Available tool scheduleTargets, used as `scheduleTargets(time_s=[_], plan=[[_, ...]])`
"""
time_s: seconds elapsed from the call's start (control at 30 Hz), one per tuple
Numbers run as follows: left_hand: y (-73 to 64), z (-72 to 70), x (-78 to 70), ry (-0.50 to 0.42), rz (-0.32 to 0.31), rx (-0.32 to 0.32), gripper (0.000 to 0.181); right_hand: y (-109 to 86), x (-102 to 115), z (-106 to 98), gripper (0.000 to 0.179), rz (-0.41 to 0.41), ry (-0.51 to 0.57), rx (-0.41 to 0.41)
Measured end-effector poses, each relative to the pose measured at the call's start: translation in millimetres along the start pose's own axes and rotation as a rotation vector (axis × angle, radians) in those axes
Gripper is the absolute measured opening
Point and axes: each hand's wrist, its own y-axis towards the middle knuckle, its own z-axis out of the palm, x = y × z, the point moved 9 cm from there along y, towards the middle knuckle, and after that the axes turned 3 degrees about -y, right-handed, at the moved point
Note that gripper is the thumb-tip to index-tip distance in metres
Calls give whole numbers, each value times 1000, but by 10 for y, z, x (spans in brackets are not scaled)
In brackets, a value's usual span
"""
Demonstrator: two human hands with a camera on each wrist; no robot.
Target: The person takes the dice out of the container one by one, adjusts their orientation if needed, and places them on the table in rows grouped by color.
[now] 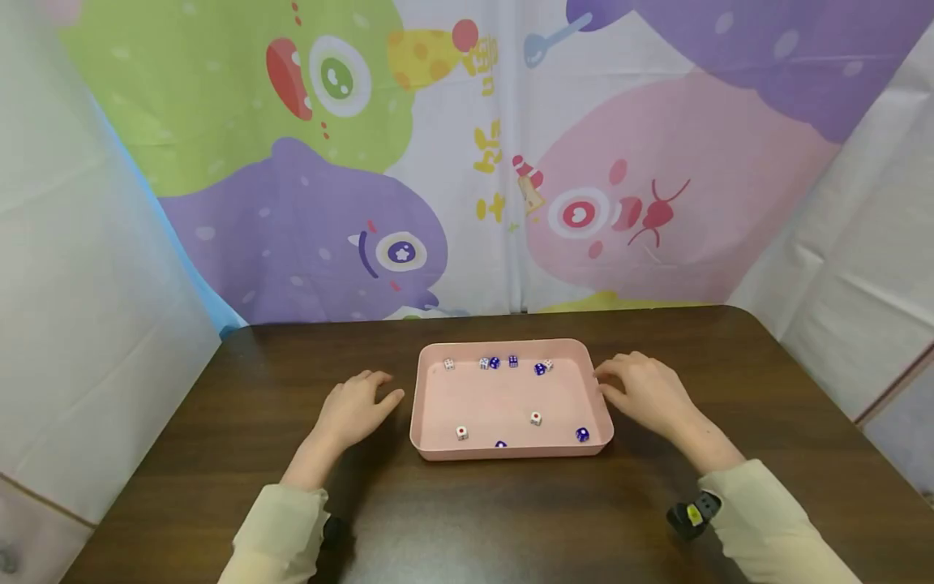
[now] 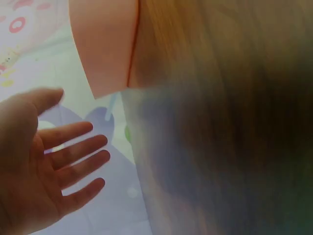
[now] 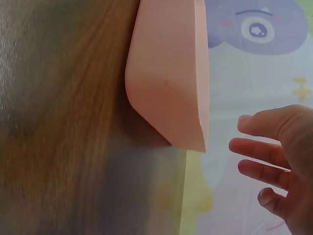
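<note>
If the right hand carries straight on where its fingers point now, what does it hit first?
Most likely the pink tray, at the end nearest the right hand; hand height is hard to judge, so it might pass above instead.

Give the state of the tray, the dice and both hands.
Pink tray, set on the table, dice inside
White dice, five in the tray, two nearest showing a red dot
Blue dice, five in the tray, one partly hidden
Left hand, holding nothing, left of the tray
Right hand, holding nothing, close to the tray's right side
</note>
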Motion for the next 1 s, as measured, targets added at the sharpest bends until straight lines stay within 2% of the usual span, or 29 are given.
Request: scheduleTargets(time_s=[0.27,0.47,0.67,1.0], plan=[[-36,20,11,-152,-78,-19,35,-28,125,101,10,-16,-11,79],[-74,99,-18,-310,-99,-11,31,-55,226,171,8,-22,19,147],[-77,139,-40,-360,-109,-18,31,-60,298,232,8,-37,68,189],[-121,312,-56,-647,-198,51,34,-92,346,344,7,-60,84,268]])
